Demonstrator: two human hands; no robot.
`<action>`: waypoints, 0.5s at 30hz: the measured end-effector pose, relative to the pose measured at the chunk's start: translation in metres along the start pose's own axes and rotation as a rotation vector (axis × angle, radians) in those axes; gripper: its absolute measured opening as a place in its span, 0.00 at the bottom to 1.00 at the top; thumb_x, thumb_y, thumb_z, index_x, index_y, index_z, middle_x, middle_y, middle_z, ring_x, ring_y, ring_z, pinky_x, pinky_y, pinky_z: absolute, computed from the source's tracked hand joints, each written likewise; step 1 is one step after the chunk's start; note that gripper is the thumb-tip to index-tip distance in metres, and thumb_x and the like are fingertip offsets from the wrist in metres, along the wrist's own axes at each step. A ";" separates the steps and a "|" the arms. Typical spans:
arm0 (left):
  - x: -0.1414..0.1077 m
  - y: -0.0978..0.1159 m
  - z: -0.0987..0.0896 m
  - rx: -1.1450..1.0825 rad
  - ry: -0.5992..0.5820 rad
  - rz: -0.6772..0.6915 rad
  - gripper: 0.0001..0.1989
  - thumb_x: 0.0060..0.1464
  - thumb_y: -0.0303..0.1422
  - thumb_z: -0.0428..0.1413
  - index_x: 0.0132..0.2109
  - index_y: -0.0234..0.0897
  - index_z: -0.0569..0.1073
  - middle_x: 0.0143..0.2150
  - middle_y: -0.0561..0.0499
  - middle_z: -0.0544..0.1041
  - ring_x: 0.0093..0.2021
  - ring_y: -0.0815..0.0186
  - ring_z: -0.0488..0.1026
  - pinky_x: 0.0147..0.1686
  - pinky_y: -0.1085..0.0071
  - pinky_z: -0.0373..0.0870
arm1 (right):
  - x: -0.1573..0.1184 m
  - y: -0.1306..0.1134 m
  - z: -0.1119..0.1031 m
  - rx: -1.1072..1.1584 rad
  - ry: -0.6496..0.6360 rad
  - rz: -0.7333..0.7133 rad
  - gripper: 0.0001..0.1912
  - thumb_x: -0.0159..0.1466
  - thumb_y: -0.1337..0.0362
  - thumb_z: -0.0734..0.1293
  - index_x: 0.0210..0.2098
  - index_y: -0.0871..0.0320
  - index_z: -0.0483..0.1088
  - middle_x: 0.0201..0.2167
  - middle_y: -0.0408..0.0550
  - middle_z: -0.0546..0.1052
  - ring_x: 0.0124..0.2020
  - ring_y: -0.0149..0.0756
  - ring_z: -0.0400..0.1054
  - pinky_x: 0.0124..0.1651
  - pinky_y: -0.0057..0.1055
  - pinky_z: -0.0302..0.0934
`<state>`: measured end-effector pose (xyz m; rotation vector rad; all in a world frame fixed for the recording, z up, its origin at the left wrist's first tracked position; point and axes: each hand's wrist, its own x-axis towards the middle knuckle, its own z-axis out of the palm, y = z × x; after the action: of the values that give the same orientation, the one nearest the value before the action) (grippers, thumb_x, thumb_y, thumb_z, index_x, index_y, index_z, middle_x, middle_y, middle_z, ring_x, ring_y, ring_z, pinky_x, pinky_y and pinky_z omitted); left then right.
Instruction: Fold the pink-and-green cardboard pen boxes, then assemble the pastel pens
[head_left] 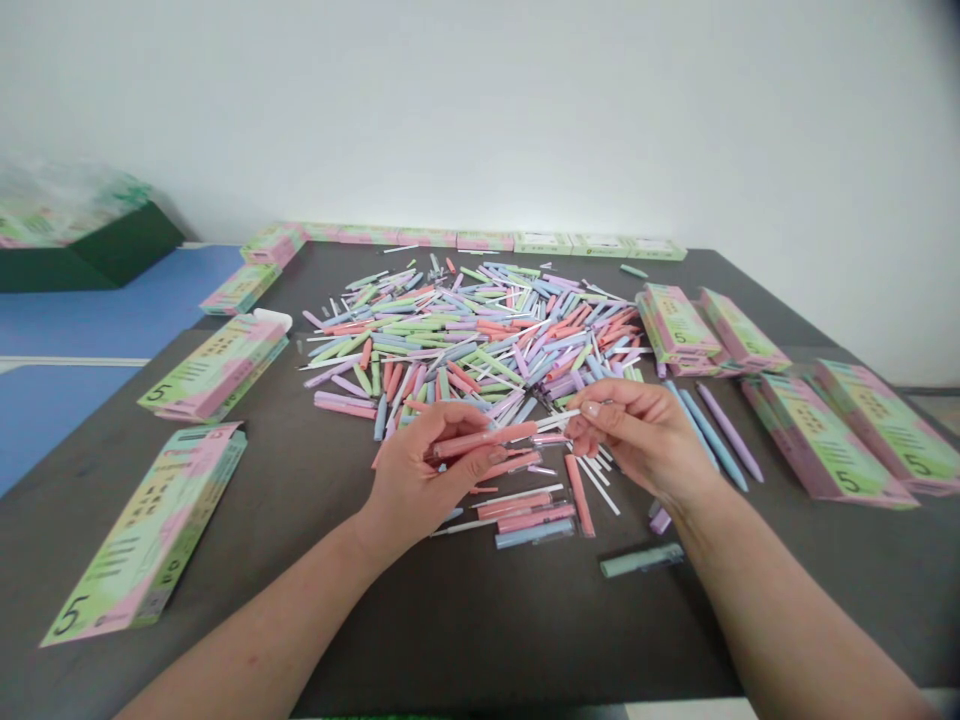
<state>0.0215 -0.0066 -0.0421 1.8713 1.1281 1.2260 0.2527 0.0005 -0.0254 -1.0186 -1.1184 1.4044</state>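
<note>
In the head view my left hand [427, 470] is closed round a coral pen barrel [491, 438], which points to the right. My right hand [637, 430] pinches a thin white pen refill [559, 420] close to the barrel's right end; whether the two touch I cannot tell. Below the hands lie coral pen parts [536, 515], a light-blue one [534, 535] and more white refills [601, 488]. Beyond them spreads a big heap of pastel pen parts [465, 335]. A green cap with a clip [641, 560] lies below my right hand.
Pastel cartons [150, 530] stand along the left side, more cartons [840, 440] at the right, and a row of boxes [540, 243] along the back edge. Three assembled-looking pens [712, 435] lie near my right wrist. A dark green bin [90, 250] sits on a blue surface at far left.
</note>
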 end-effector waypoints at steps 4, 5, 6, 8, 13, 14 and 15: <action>0.000 -0.001 0.000 -0.032 -0.015 -0.018 0.07 0.52 0.34 0.61 0.38 0.36 0.76 0.32 0.51 0.81 0.33 0.66 0.78 0.34 0.75 0.74 | 0.000 -0.001 -0.001 -0.001 0.005 -0.008 0.11 0.51 0.59 0.77 0.29 0.58 0.77 0.21 0.46 0.79 0.18 0.33 0.72 0.20 0.26 0.64; 0.000 -0.001 0.000 -0.073 -0.020 -0.036 0.07 0.53 0.34 0.61 0.38 0.36 0.76 0.31 0.50 0.81 0.32 0.66 0.78 0.32 0.75 0.74 | 0.000 0.000 -0.002 0.000 0.005 -0.012 0.10 0.51 0.59 0.77 0.29 0.58 0.77 0.21 0.46 0.79 0.18 0.32 0.72 0.20 0.25 0.64; 0.000 -0.002 0.000 -0.126 -0.031 -0.062 0.07 0.53 0.34 0.61 0.39 0.36 0.76 0.31 0.50 0.81 0.30 0.67 0.78 0.29 0.76 0.74 | -0.001 0.000 -0.002 0.002 0.006 -0.018 0.10 0.51 0.59 0.76 0.29 0.58 0.77 0.22 0.46 0.79 0.18 0.32 0.72 0.20 0.25 0.64; -0.001 -0.003 0.001 -0.245 -0.053 -0.113 0.07 0.55 0.34 0.60 0.40 0.36 0.74 0.30 0.50 0.81 0.25 0.70 0.76 0.23 0.78 0.73 | -0.001 0.000 -0.003 0.005 0.005 -0.035 0.09 0.52 0.60 0.76 0.30 0.58 0.77 0.22 0.46 0.80 0.18 0.32 0.72 0.20 0.25 0.65; -0.001 -0.002 0.002 -0.360 -0.062 -0.147 0.06 0.56 0.33 0.59 0.40 0.36 0.73 0.29 0.52 0.80 0.19 0.75 0.72 0.19 0.81 0.70 | -0.002 0.000 -0.004 -0.022 -0.003 -0.075 0.08 0.55 0.61 0.75 0.31 0.58 0.77 0.23 0.46 0.80 0.19 0.33 0.73 0.20 0.26 0.65; -0.001 -0.002 0.002 -0.364 -0.059 -0.153 0.06 0.56 0.33 0.59 0.40 0.36 0.73 0.29 0.52 0.80 0.18 0.75 0.72 0.19 0.81 0.70 | -0.002 0.001 -0.003 -0.026 -0.001 -0.078 0.08 0.55 0.61 0.75 0.31 0.58 0.77 0.23 0.46 0.80 0.19 0.33 0.73 0.20 0.26 0.65; 0.000 -0.002 0.002 -0.370 -0.054 -0.159 0.07 0.55 0.33 0.60 0.40 0.36 0.73 0.29 0.51 0.81 0.18 0.75 0.71 0.18 0.81 0.70 | -0.003 0.001 -0.002 -0.027 0.001 -0.082 0.08 0.55 0.60 0.75 0.31 0.58 0.77 0.23 0.46 0.80 0.19 0.33 0.73 0.20 0.26 0.65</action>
<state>0.0227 -0.0062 -0.0443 1.4993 0.9281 1.1936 0.2549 -0.0021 -0.0271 -0.9820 -1.1680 1.3267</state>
